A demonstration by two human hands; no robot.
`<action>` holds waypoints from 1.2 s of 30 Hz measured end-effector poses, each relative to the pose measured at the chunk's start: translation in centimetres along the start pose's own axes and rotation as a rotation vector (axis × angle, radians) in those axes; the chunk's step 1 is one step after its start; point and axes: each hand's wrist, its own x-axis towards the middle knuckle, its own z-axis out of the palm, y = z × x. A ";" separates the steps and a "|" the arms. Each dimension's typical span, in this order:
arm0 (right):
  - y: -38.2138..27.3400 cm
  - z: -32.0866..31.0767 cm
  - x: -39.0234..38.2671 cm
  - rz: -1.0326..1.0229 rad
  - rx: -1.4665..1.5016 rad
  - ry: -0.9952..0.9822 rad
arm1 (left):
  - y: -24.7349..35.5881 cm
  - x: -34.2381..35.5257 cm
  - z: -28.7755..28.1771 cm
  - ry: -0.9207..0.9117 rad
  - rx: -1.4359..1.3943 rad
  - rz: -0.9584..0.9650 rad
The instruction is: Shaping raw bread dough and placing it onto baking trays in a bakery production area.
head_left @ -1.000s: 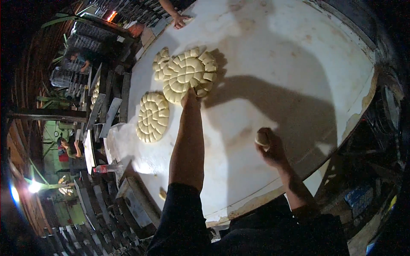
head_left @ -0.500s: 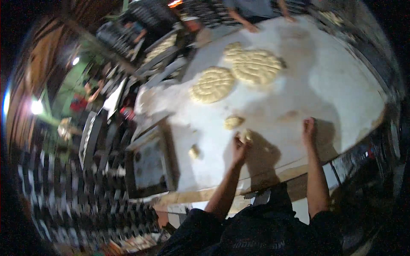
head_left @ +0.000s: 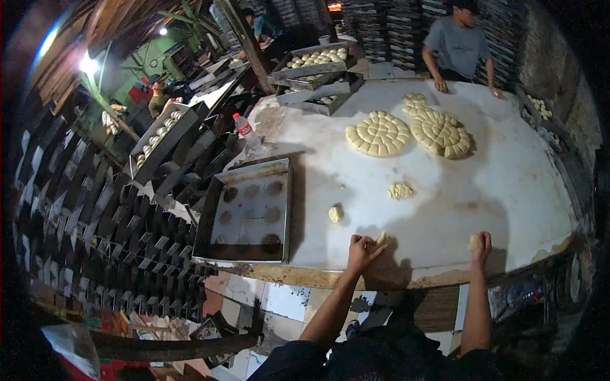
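Dough piece [head_left: 381, 239] at the fingertips of a worker's left hand [head_left: 363, 254], above the near side of a pale table [head_left: 534, 165]; whether the fingers grip it cannot be told. The right hand [head_left: 483, 249], well apart, curls around a dough ball [head_left: 473, 242]. Beyond lie a small lump [head_left: 335, 214] and a rough-surfaced lump [head_left: 400, 191]. Farther back, two segmented dough rounds [head_left: 379, 134] lie side by side near a person in a grey shirt [head_left: 456, 47]. A dark-stained metal tray [head_left: 244, 209] sits at left.

A black top [head_left: 394, 352] with 2 short sleeves [head_left: 291, 363] leaves the forearms [head_left: 327, 311], left hand [head_left: 362, 253] and right hand [head_left: 481, 249] bare.
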 end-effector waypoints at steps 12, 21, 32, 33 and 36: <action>-0.1 5.8 5.7 -0.427 -0.834 -0.538 | 6.7 9.5 8.0 -0.104 0.332 0.159; -0.7 -2.2 7.4 -0.591 -1.091 -0.960 | 0.6 1.8 4.7 -0.581 0.583 0.195; -0.9 1.5 5.7 -0.504 -0.945 -0.961 | 3.7 0.4 9.7 -0.168 0.372 0.296; -1.8 -0.1 6.6 -0.476 -0.928 -1.034 | 0.3 -0.9 7.9 -0.206 0.448 0.224; 1.9 -0.9 11.5 -0.613 -1.083 -0.664 | -1.9 3.7 3.2 -0.247 0.496 -0.037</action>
